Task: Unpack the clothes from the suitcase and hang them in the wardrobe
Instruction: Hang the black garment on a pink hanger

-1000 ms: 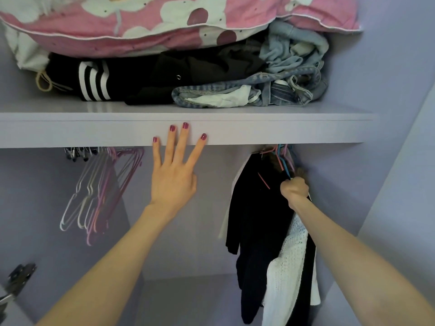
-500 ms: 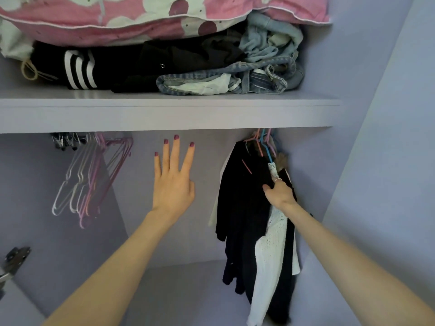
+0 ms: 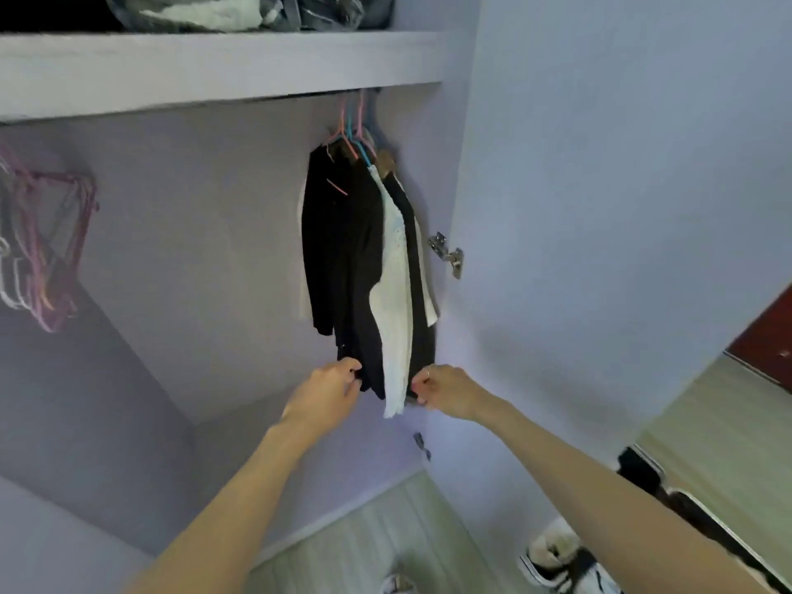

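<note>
Hanging clothes (image 3: 343, 259), soft black cloth around a textured white knit panel (image 3: 396, 319), are drooping from coloured wire hangers (image 3: 353, 130) under the wardrobe shelf (image 3: 214, 66). The left hand (image 3: 328, 388) and right hand (image 3: 445, 390) are each pinching a dark hem; blur is hiding the fingertips.

No legible text, label, brand, number or sign found on any surface in view; blur leaves finer markings impossible to make out.
</note>
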Demonstrator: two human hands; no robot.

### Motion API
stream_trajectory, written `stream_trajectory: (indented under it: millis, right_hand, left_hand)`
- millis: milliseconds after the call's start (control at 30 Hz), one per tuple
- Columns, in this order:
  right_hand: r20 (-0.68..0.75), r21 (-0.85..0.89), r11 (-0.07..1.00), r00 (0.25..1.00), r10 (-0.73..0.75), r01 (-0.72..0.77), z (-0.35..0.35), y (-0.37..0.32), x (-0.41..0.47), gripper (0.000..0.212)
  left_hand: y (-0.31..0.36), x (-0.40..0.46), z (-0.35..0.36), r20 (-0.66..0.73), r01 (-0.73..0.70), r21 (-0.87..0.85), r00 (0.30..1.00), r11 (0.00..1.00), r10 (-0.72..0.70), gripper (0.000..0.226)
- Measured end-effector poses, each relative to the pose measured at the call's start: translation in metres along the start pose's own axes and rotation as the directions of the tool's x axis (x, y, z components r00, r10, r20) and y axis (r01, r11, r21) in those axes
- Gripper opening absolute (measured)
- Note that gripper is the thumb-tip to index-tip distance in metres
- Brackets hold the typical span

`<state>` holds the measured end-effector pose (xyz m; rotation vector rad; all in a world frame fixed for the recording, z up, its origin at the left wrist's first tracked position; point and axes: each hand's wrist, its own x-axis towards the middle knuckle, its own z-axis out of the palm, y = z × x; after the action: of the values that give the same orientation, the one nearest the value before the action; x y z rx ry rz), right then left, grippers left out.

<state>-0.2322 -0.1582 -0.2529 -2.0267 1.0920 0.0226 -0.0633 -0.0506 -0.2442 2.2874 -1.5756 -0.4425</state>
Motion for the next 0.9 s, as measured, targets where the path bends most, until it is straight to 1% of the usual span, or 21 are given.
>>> stream_trajectory:
  millis: [67, 167, 267, 367, 433, 500, 567, 633, 700, 733, 800, 900]
  right_hand:
    - [0.045, 0.016, 0.995, 0.995, 0.095, -0.096, 0.015, 0.038, -0.034, 0.028]
    - [0.077, 0.080, 0.967, 0.969, 0.237, -0.243, 0.030, 0.095, -0.076, 0.027]
    - [0.051, 0.110, 0.928, 0.935, 0.352, -0.356, 0.034, 0.145, -0.113, 0.031]
    - [0.010, 0.176, 0.881, 0.896, 0.445, -0.440, 0.035, 0.194, -0.147, 0.031]
    - [-0.001, 0.214, 0.848, 0.868, 0.497, -0.486, 0.035, 0.226, -0.170, 0.024]
    - [-0.016, 0.256, 0.818, 0.844, 0.537, -0.516, 0.032, 0.254, -0.190, 0.014]
    - [-0.029, 0.304, 0.779, 0.812, 0.583, -0.549, 0.026, 0.290, -0.211, 0.017]
    - [-0.016, 0.351, 0.733, 0.779, 0.627, -0.583, 0.020, 0.327, -0.225, 0.023]
    - [0.017, 0.368, 0.698, 0.755, 0.656, -0.615, 0.010, 0.368, -0.235, 0.027]
    - [0.019, 0.381, 0.679, 0.740, 0.673, -0.628, 0.007, 0.383, -0.238, 0.028]
    - [0.024, 0.424, 0.635, 0.708, 0.705, -0.646, -0.008, 0.433, -0.241, 0.031]
    - [0.029, 0.479, 0.589, 0.682, 0.731, -0.651, -0.021, 0.485, -0.236, 0.032]
  left_hand:
    - [0.013, -0.017, 0.035, 0.130, -0.042, -0.014, 0.990, 0.999, 0.044, 0.029]
    - [0.030, -0.033, 0.085, 0.264, -0.079, -0.053, 0.960, 0.995, 0.091, 0.030]
    - [0.053, -0.044, 0.127, 0.384, -0.129, -0.036, 0.914, 0.991, 0.133, 0.031]
    - [0.085, -0.054, 0.162, 0.476, -0.203, -0.015, 0.860, 0.979, 0.186, 0.035]
    - [0.113, -0.057, 0.187, 0.524, -0.266, -0.013, 0.819, 0.964, 0.233, 0.038]
    - [0.140, -0.060, 0.209, 0.561, -0.325, -0.022, 0.779, 0.945, 0.281, 0.031]
    - [0.175, -0.062, 0.238, 0.614, -0.371, -0.047, 0.722, 0.927, 0.320, 0.028]
    - [0.208, -0.061, 0.266, 0.656, -0.384, -0.088, 0.672, 0.919, 0.344, 0.027]
    - [0.244, -0.057, 0.298, 0.681, -0.369, -0.120, 0.645, 0.922, 0.347, 0.027]
    - [0.257, -0.055, 0.306, 0.688, -0.360, -0.126, 0.640, 0.924, 0.343, 0.028]
    - [0.291, -0.043, 0.343, 0.706, -0.327, -0.144, 0.627, 0.934, 0.328, 0.029]
    - [0.315, -0.028, 0.380, 0.700, -0.271, -0.159, 0.647, 0.949, 0.302, 0.032]
